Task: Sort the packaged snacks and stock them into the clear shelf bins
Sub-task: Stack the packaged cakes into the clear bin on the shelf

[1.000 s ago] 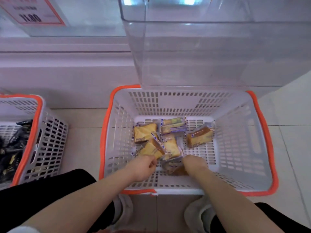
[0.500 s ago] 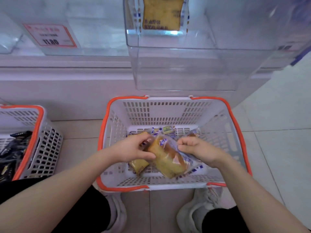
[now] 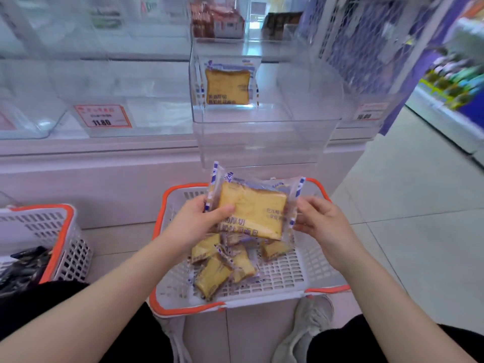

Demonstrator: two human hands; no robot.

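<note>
Bread packet [image 3: 252, 212]: held above the white basket [image 3: 309, 273], left hand [image 3: 195, 222] gripping its left edge, right hand [image 3: 320, 222] pinching its right edge. Basket holds more bread packets [image 3: 222, 263]. Clear bin [image 3: 301, 100] on shelf above contains one upright packet [image 3: 227, 86]. Second basket [image 3: 65, 239] at left.
</note>
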